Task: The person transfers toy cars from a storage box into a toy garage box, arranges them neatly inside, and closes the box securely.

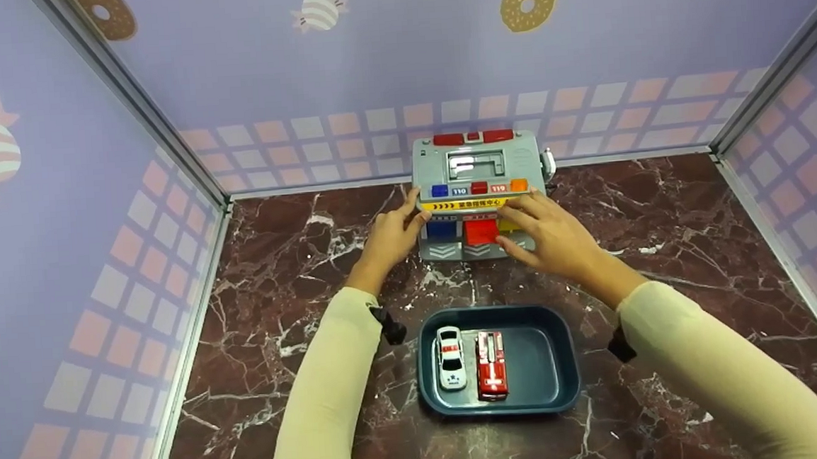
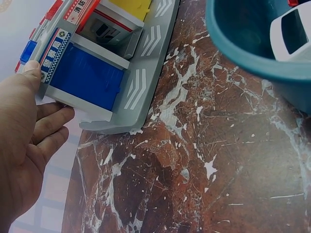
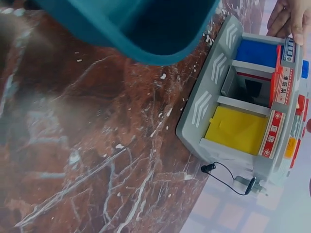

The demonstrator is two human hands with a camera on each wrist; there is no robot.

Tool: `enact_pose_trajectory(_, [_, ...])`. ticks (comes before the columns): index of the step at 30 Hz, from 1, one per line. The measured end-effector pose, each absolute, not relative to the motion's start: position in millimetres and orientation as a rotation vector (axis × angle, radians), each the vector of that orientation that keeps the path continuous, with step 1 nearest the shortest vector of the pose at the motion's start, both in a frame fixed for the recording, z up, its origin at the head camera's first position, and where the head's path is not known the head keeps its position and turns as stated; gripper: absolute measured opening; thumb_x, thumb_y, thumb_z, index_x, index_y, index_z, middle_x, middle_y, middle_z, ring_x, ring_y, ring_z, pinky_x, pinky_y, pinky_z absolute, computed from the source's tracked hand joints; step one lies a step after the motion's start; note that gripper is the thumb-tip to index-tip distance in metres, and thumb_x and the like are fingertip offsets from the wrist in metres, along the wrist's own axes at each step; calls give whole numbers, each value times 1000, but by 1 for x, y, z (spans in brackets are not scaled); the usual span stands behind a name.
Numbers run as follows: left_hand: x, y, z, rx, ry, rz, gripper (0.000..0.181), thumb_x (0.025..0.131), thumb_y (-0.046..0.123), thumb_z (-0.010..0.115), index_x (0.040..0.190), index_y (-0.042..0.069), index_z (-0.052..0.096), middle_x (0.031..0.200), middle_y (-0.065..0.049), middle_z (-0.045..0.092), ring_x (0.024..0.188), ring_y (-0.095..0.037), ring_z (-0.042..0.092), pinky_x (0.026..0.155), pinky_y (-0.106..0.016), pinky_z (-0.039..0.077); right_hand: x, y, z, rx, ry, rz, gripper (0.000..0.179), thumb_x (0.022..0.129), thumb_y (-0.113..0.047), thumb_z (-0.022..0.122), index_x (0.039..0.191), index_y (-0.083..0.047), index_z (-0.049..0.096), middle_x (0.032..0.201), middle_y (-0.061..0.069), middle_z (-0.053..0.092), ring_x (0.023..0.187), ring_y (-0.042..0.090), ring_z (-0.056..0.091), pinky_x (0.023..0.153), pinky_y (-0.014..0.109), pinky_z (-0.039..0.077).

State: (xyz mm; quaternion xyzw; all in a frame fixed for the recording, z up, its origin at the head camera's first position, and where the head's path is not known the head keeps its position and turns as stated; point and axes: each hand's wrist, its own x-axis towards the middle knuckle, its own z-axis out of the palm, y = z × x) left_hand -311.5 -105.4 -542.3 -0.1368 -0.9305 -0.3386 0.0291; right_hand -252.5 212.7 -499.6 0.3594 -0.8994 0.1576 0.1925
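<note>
A grey toy garage (image 1: 476,176) stands against the back wall, with colored lights and a carry handle on top. Its blue door (image 2: 87,75) and yellow door (image 3: 236,130) are down, while the red door (image 1: 481,231) is raised, showing the bay behind it. My left hand (image 1: 393,237) grips the garage's left front corner, thumb on the upper front edge and fingers along the side wall. My right hand (image 1: 554,238) is at the right front, fingers spread and gently bent over the upper edge, thumb near the red door. The right wrist view does not show this hand.
Nearer to me sits a dark teal tray (image 1: 569,361) holding a white police car (image 1: 451,358) and a red fire truck (image 1: 492,377). A black cord (image 3: 226,177) with a small plug hangs at the garage's right side. Purple panels enclose the marbled brown tabletop (image 1: 297,265).
</note>
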Motion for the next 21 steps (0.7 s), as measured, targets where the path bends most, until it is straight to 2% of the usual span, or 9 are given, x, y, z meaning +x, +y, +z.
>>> enact_pose_trajectory(4, [-310, -106, -541, -421, -2877, -1047, 69, 112, 53, 58, 172, 23, 41, 75, -14, 62, 95, -37, 69, 112, -56, 56, -235, 218, -501, 1031, -2501, 456, 53, 100, -34, 80, 143, -3, 70, 137, 21, 71, 134, 46, 67, 124, 65, 46])
enact_pose_trajectory(9, [-310, -106, -540, -426, -2883, -1049, 71, 112, 54, 57, 173, 23, 39, 69, -2, 52, 74, -29, 58, 105, -55, 58, -211, 221, -507, 1072, -2507, 461, 61, 96, -33, 84, 146, -3, 67, 140, 22, 69, 136, 47, 66, 125, 65, 44])
enact_pose_trajectory(12, [-310, -106, -540, -430, -2885, -1052, 71, 113, 55, 56, 173, 23, 38, 68, 1, 51, 69, -25, 52, 101, -55, 59, -197, 221, -512, 1123, -2476, 448, 64, 95, -36, 85, 146, -3, 67, 139, 21, 69, 133, 45, 67, 124, 63, 46])
enact_pose_trajectory(18, [-309, -106, -541, -433, -2894, -1059, 71, 113, 55, 55, 174, 24, 37, 66, 2, 46, 63, -23, 45, 99, -54, 59, -173, 218, -526, 1233, -2389, 410, 66, 99, -49, 78, 145, -4, 67, 135, 17, 70, 124, 35, 69, 108, 54, 60])
enact_pose_trajectory(21, [-309, -104, -541, -406, -2912, -1072, 71, 113, 57, 54, 175, 27, 35, 71, -2, 54, 66, -23, 48, 99, -54, 58, -164, 215, -534, 1301, -2341, 422, 65, 96, -47, 82, 143, -4, 68, 135, 15, 71, 122, 32, 70, 104, 52, 62])
